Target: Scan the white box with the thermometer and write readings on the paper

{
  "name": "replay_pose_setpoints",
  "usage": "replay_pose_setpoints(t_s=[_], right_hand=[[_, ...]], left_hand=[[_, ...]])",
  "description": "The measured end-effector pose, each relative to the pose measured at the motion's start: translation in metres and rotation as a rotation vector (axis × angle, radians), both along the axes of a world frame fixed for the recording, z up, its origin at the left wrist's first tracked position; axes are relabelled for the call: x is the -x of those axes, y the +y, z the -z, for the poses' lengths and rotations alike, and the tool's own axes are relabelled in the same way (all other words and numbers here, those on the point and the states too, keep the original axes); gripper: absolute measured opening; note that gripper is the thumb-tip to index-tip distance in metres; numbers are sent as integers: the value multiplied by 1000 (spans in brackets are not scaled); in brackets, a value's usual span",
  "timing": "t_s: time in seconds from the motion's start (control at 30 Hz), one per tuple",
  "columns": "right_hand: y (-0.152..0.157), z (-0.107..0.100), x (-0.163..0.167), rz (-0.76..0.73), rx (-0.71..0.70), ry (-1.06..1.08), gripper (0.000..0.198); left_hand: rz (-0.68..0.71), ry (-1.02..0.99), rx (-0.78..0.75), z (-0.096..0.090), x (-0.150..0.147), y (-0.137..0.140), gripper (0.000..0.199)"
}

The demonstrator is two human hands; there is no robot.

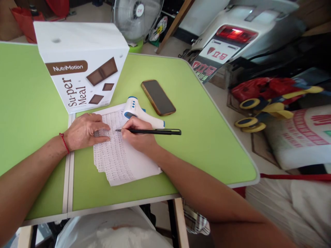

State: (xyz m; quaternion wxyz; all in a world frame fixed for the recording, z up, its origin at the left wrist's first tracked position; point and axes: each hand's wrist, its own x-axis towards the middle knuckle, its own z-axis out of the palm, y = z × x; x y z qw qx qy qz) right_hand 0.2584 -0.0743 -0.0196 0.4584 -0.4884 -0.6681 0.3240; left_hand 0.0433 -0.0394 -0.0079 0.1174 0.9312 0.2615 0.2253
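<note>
Several stacked sheets of paper (142, 163) lie on the green table, the top one covered with rows of handwriting on its left part. My right hand (141, 137) is closed around a black pen (155, 131), whose tip meets the paper near the written rows. Flat on the left edge of the sheets rests my left hand (85, 131), fingers spread and holding nothing. A white and blue infrared thermometer (142, 112) lies just beyond my right hand, partly over the top of the paper. Behind it is a phone (158, 97) with a dark screen.
A tall white NutriMotion box (82, 69) stands upright behind my left hand. The green folding table (207, 148) has a metal-edged seam (68, 182). Past it are a fan (137, 17), a white scooter (240, 31), a toy-like yellow and blue object (274, 106) and a printed sack (305, 134).
</note>
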Motion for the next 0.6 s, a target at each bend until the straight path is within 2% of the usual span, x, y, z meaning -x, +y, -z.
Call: replay_pose_setpoints(t_s=[0.6], right_hand=[[2, 4, -1, -26, -43, -5, 13]], left_hand=[[10, -17, -8, 1, 1, 1, 32]])
